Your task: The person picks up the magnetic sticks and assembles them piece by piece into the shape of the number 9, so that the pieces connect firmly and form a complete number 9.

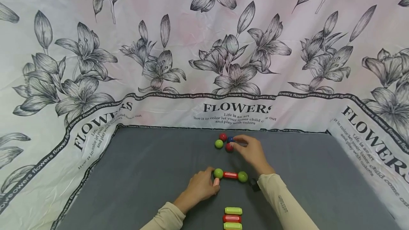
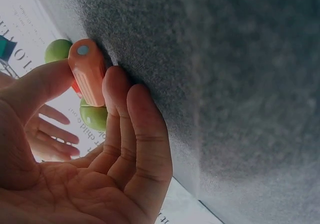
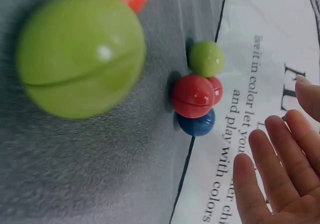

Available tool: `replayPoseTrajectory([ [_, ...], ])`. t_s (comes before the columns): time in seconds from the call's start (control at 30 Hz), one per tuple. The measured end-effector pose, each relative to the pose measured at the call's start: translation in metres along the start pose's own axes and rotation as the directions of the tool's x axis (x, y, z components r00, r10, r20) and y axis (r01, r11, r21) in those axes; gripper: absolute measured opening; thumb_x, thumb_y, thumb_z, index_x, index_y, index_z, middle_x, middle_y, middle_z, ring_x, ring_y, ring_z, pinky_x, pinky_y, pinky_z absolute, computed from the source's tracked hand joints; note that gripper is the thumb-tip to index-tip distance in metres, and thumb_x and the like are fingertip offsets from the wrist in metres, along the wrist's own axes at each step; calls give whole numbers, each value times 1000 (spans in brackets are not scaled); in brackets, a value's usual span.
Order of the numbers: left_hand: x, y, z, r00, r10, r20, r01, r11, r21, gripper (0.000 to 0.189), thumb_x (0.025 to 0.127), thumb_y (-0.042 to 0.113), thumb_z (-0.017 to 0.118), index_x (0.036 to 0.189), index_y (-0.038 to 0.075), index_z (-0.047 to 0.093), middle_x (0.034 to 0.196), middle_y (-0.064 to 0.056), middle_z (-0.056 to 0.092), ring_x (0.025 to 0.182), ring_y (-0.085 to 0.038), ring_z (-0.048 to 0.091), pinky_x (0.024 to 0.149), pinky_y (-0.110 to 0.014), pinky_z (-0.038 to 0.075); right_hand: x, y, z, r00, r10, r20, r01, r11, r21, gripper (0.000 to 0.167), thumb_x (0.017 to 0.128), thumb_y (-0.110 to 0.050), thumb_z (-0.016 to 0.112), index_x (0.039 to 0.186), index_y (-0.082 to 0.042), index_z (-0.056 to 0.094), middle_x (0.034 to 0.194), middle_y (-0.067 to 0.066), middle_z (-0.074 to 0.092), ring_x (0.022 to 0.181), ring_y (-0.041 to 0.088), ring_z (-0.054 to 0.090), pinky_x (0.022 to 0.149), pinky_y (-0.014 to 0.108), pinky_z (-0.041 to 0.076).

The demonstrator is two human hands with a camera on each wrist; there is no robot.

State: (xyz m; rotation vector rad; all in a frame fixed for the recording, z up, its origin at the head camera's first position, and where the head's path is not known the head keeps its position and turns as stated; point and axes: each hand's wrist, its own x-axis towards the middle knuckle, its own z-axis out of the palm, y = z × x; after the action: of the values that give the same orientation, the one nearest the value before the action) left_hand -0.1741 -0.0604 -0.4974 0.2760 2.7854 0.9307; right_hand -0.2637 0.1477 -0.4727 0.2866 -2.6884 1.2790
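My left hand [image 1: 199, 187] pinches an orange rod [image 2: 87, 74] between thumb and fingers; its far end meets a green ball [image 1: 218, 173]. From that ball a red rod [image 1: 230, 175] runs right to a second green ball [image 1: 243, 176], all lying on the dark table. My right hand [image 1: 254, 152] reaches to a small cluster at the back: a red ball [image 3: 192, 95], another red ball [image 1: 223, 137], a blue ball [image 3: 197, 123] and a green ball [image 3: 206, 58]. In the right wrist view its fingers are spread, apart from the balls, holding nothing.
Close to the front edge of the view lie a yellow-green rod [image 1: 233, 210], a red rod [image 1: 232, 218] and another yellow-green rod [image 1: 232, 226], side by side. A flower-printed cloth [image 1: 179, 113] stands behind and along both sides of the grey tabletop [image 1: 153, 159].
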Motion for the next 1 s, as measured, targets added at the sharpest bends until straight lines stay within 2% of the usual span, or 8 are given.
replayPoseTrajectory([
  [0.37, 0, -2, 3, 1000, 7, -7, -7, 1000, 6, 62, 79, 26, 80, 133, 3, 58, 63, 6, 56, 57, -12, 52, 61, -40, 45, 22, 12, 13, 993, 115, 22, -115, 993, -3, 36, 90, -25, 76, 120, -6, 71, 121, 14, 73, 114, 32, 68, 99, 49, 51],
  [0.6, -1, 0, 1, 1000, 4, -4, -4, 1000, 3, 62, 80, 25, 80, 133, 3, 58, 62, 5, 56, 56, -12, 51, 59, -39, 43, 27, 19, 18, 991, 131, 23, -130, 991, -30, 31, 89, -24, 76, 115, -6, 73, 116, 16, 74, 111, 33, 68, 97, 49, 52],
  [1.0, -1, -2, 1, 1000, -1, -11, 1, 1000, 5, 62, 80, 26, 80, 133, 4, 58, 63, 6, 56, 57, -11, 51, 57, -35, 41, 26, 21, 25, 980, 182, 79, -178, 982, -57, 31, 86, -21, 80, 112, -6, 74, 113, 17, 74, 105, 31, 69, 91, 47, 53],
])
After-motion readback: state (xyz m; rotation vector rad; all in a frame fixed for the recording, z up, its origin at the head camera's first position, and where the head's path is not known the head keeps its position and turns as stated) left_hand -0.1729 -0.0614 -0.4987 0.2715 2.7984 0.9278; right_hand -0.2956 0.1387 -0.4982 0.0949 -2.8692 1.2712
